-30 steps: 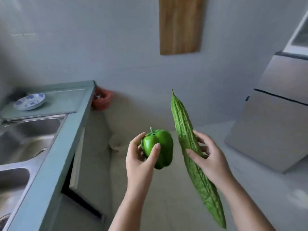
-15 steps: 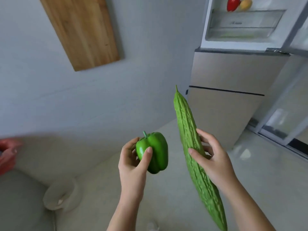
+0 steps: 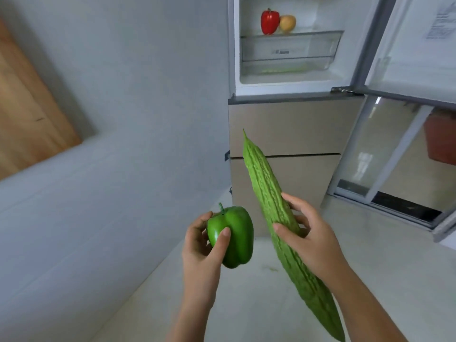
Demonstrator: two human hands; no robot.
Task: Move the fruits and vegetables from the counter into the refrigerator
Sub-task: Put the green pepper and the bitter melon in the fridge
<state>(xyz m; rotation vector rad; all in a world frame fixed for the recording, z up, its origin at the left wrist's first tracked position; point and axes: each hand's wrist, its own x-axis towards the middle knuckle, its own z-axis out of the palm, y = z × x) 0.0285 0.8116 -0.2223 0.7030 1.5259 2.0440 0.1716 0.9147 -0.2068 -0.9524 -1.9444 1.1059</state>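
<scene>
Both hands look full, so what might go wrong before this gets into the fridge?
The long bitter gourd is gripped by the right hand only near its middle, so its tip might knock the fridge frame or open door. The shelf holds a red pepper and a yellowish fruit, which could get bumped. The left hand holds the glossy green pepper; it might slip.

The refrigerator (image 3: 291, 124) stands open; a red pepper (image 3: 269, 21) and a yellow fruit (image 3: 287, 22) take the left end of the shelf (image 3: 323, 33); the right end lies free.

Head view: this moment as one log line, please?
left hand: holds green pepper | right hand: holds bitter gourd | fridge: open
</scene>
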